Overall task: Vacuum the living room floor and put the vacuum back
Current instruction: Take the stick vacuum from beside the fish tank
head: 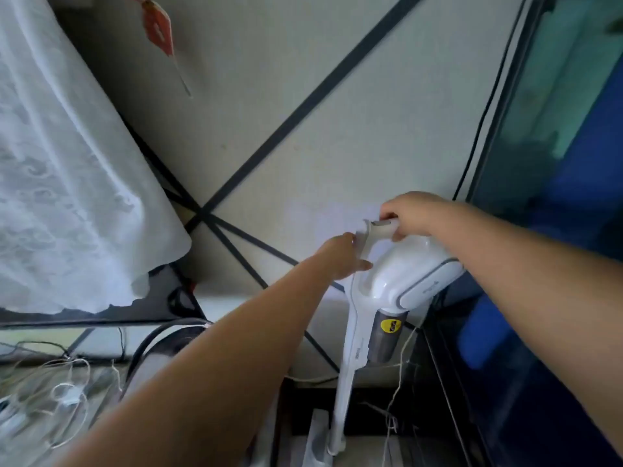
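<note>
A white stick vacuum [401,274] stands upright against the pale wall, right of centre. Its grey dust cup with a yellow sticker [387,335] hangs under the body, and its white tube [344,392] runs down to the floor head [315,443] at the bottom edge. My right hand [409,214] is closed around the top of the handle. My left hand [340,256] grips the front of the handle loop just below it. Both forearms reach in from the bottom of the view.
A glass fish tank [556,163] with a dark frame fills the right side, close to the vacuum. A white lace curtain [67,180] hangs at left. Loose white and black cables [67,392] lie at lower left. A red ornament [158,28] hangs on the wall above.
</note>
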`<state>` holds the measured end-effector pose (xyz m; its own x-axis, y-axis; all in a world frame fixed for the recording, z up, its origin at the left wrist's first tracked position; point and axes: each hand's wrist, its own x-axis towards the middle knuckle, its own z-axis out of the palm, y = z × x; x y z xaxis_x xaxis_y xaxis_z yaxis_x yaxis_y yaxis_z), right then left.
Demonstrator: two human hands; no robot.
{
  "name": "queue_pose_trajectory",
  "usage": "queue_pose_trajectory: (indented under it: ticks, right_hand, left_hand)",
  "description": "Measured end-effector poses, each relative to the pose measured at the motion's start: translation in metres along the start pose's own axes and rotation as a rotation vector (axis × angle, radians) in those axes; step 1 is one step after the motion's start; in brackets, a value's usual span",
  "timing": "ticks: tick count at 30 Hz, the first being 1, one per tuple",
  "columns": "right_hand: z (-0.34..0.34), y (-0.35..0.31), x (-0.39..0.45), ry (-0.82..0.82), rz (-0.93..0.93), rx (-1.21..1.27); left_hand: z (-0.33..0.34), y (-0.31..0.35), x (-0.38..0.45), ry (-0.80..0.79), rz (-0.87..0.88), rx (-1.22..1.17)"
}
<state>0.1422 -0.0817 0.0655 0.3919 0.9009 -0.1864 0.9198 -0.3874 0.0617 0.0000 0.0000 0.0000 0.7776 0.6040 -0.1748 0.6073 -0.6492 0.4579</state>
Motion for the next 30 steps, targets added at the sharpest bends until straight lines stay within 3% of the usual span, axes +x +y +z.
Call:
queue_pose_trajectory:
  ticks: [8,17,22,24,30]
  right_hand:
    - [0.008,-0.041,-0.088,-0.054,-0.053,0.054]
    - [0.023,-0.108,-0.175,-0.179,-0.093,0.052]
    - [0.049,-0.137,-0.207,-0.303,-0.045,0.307]
    - [0.054,-0.141,-0.219,-0.313,-0.057,0.369]
    - [0.078,-0.149,-0.267,-0.233,-0.090,0.399]
  left_hand:
    - [0.034,-0.004,-0.089,0.050,-0.031,-0.098]
    - [0.049,-0.028,-0.195,-0.010,-0.034,-0.203]
    - [0.057,-0.040,-0.241,-0.014,-0.065,-0.263]
    - [0.065,-0.040,-0.254,0.012,-0.154,-0.450]
    - [0.090,-0.006,-0.288,0.089,-0.695,-1.251]
